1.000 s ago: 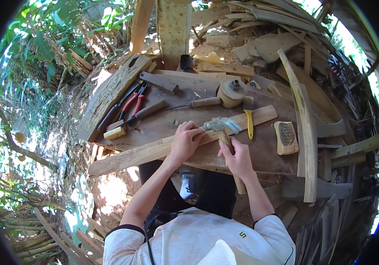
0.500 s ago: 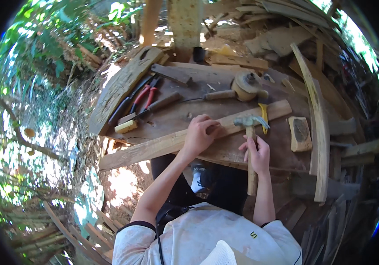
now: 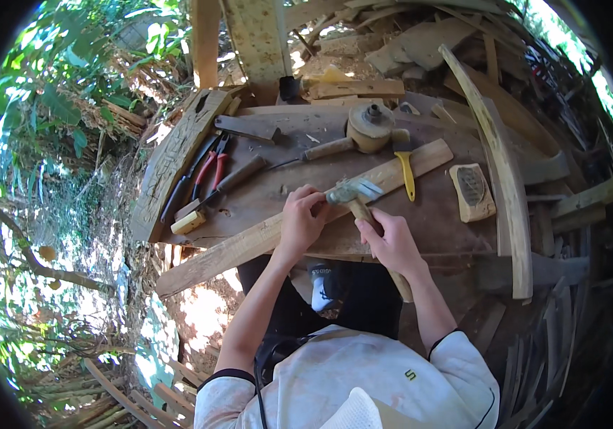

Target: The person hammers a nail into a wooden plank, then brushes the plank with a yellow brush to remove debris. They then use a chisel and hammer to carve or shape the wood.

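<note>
My right hand (image 3: pixel 390 243) grips the wooden handle of a hammer (image 3: pixel 361 209). The blurred metal head hangs over a long wooden board (image 3: pixel 238 248), right beside the fingers of my left hand (image 3: pixel 303 220). That hand rests on the board with thumb and fingertips pinched together; what they hold, if anything, is too small to make out. The board lies slantwise across the workbench (image 3: pixel 249 196), its left end jutting past the near edge. Beyond the board, a brush with a yellow handle (image 3: pixel 406 171) lies to the right of the hammer head.
On the bench's left lie red-handled pliers (image 3: pixel 211 168), a wooden-handled tool (image 3: pixel 242 174) and a small yellowish block (image 3: pixel 188 222). A round wooden pot-like object (image 3: pixel 369 130) stands at the back. Rightward are a block with a dark oval (image 3: pixel 472 193) and a long curved plank (image 3: pixel 503 168).
The hammer has moved left with my right hand, its head now close to my left fingers and its handle tilted. The whole view has shifted slightly. My left hand stays on the board.
</note>
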Tool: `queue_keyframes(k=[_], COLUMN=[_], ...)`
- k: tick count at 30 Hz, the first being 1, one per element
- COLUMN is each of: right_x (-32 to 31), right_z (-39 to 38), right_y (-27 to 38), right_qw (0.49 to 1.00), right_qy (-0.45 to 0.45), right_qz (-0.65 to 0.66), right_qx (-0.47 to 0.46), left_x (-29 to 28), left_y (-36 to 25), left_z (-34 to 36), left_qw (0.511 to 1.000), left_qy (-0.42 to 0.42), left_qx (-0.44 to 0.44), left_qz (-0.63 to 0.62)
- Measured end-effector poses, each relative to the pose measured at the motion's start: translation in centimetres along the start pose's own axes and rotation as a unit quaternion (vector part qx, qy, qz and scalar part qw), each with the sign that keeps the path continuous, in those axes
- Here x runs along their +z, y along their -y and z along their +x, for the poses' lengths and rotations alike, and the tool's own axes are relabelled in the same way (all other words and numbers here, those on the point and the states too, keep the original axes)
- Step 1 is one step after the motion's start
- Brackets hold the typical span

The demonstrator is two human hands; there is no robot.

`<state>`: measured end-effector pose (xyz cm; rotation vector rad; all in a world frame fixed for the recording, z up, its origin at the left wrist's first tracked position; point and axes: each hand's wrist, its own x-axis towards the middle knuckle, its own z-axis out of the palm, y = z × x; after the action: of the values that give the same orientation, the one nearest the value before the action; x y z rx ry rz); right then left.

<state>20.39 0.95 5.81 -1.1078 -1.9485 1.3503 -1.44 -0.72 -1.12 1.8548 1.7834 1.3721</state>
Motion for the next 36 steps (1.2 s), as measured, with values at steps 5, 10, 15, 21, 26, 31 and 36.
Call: queue_keyframes(k=[5,10,15,21,26,31,36], right_x=[-0.1,0.6,0.5,0.8,0.8,1.0,0.9], right_z=[-0.3,-0.4,-0.9,-0.9,-1.1,-1.2,-1.1], right_y=[0.1,-1.5,-1.4,-0.4,-0.6,-0.3,0.1], right_qw=[0.997,0.992,0.995,0.982,0.983,0.981,0.977], right_qy=[-0.071,-0.076,-0.072,-0.101,-0.094,-0.104,-0.116], right_qz=[-0.013,-0.072,-0.037,-0.119,-0.121,-0.119,-0.129], right_qx=[-0.030,-0.071,-0.056,-0.107,-0.103,-0.110,-0.123], left_x=[0.2,0.0,0.2,0.2,0.3,0.1,0.1], left_y=[-0.5,0.0,-0.4,-0.1,-0.2,-0.2,-0.6], left_z=[0.5,-0.2,0.0,0.1,0.1,0.1,0.1], left_qw=[1.000,1.000,1.000,1.000,1.000,0.999,1.000], left_qy=[-0.002,-0.001,-0.010,-0.009,-0.009,-0.003,-0.003], left_qx=[0.013,-0.017,0.010,0.002,-0.010,0.021,0.021], left_qz=[-0.012,-0.018,0.012,0.000,-0.009,0.028,0.020])
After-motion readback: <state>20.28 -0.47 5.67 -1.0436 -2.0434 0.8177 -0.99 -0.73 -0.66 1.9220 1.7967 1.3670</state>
